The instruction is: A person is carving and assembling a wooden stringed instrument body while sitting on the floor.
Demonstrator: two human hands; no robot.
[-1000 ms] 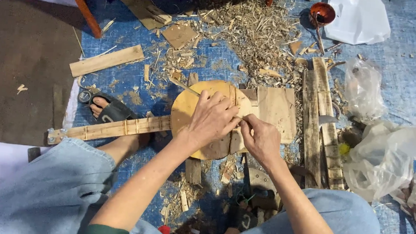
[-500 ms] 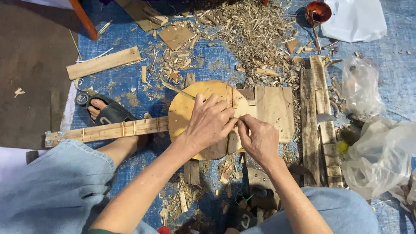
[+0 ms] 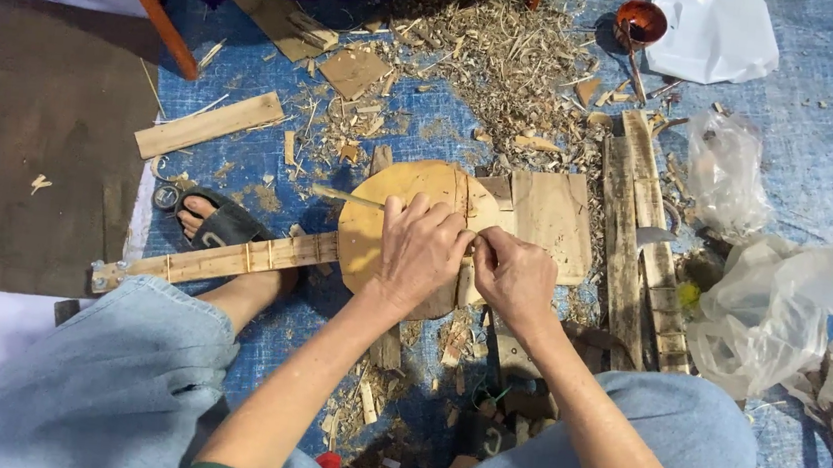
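Currently logged, largest first: blue tarp [image 3: 826,149] over the floor, carrying everything, with a brown mat [image 3: 34,130] along its left edge. Heap of wood shavings [image 3: 493,50] toward the far edge, middle. Crumpled clear plastic bags [image 3: 782,306] at the right edge. Rough planks [image 3: 637,243] lying lengthwise right of centre, with a flat board [image 3: 549,215] just beside them. Loose slat [image 3: 210,124] toward the far left. Round wooden instrument body [image 3: 409,203], pale, flat on the tarp near its middle, with a long fretted neck [image 3: 223,259] running out leftward past a sandalled foot [image 3: 217,222]. Left hand [image 3: 420,254]: palm down on the disc's near half, fingers pressed together and curled over it, holding it still. Right hand [image 3: 513,278]: just beside the left, at the disc's right rim, fingers bunched in a pinch on something small; what it is cannot be told. Small brown bowl [image 3: 641,23] at the far edge. Step in hand, by judgement: fine fitting or trimming at the body's right rim. Next move would call for firm downward hold from the left hand and short, controlled work from the right.
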